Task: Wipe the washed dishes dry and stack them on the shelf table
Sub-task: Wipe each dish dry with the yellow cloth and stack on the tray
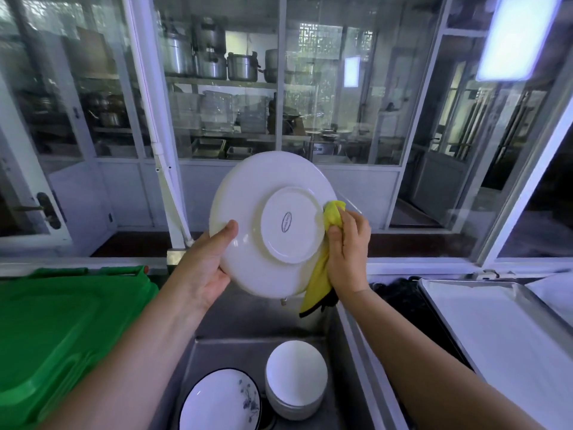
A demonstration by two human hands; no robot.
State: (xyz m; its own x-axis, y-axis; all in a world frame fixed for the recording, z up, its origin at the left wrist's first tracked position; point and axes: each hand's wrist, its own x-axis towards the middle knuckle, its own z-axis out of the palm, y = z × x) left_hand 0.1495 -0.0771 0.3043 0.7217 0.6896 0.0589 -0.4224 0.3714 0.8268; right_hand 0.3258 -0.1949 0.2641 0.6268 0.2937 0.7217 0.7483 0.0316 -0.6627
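Lower left of frame: green plastic lid (59,330), flat, filling the corner. Left hand (206,268) clamped on the lower left rim of a white plate (248,193), thumb over the edge. Plate held up at centre frame above the steel sink (235,318), tilted, underside toward the camera; round foot ring with an oval maker's stamp in its middle. Right hand (348,246) closed around a bunched yellow cloth (321,274), pressing it against the plate's right rim; cloth tail with a dark edge hangs below the plate. Bottom centre, in the sink basin: bowl with blue flower print (220,401), just beside a stack of white bowls (296,380). Right of frame: steel tray (508,336) on the counter. Upper frame: glass partition, metal pots (210,54) on shelves behind.
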